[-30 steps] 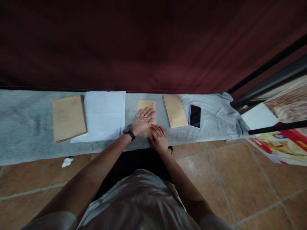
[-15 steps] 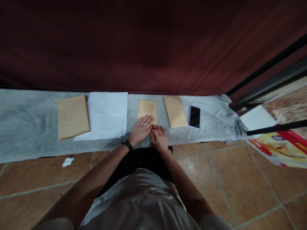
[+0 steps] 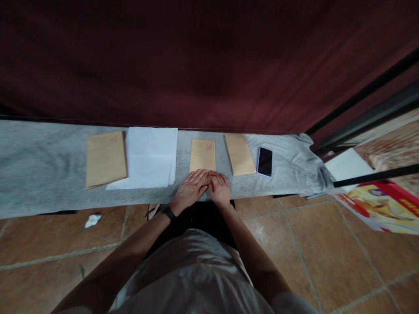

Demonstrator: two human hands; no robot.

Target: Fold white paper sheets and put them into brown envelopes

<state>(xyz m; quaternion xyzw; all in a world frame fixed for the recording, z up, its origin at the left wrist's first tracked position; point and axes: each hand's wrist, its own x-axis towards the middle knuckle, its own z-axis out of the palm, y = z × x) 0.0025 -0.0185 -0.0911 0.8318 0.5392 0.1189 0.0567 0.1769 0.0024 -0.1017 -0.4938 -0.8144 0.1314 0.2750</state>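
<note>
A brown envelope [image 3: 202,155] lies on the grey cloth in front of me, a faint red mark near its upper right. My left hand [image 3: 191,187], with a dark watch on the wrist, rests flat across its near edge, fingers stretched out. Beside it my right hand [image 3: 219,188] has its fingers bent at the lower right corner, touching the left hand; whatever lies under the fingers is hidden. To the right is a stack of brown envelopes [image 3: 240,155]. White sheets [image 3: 150,157] lie to the left, next to a larger brown stack [image 3: 106,159].
A phone [image 3: 265,162] lies right of the envelopes on the grey cloth [image 3: 42,170]. Behind hangs a dark red curtain [image 3: 196,104]. Black bars [image 3: 369,176] and a colourful box [image 3: 389,203] are at the right. Crumpled white paper [image 3: 93,220] is on the tiled floor.
My left hand has slid toward me, down to the envelope's near edge, uncovering more of it. My right hand stays near the same corner. The view has shifted slightly.
</note>
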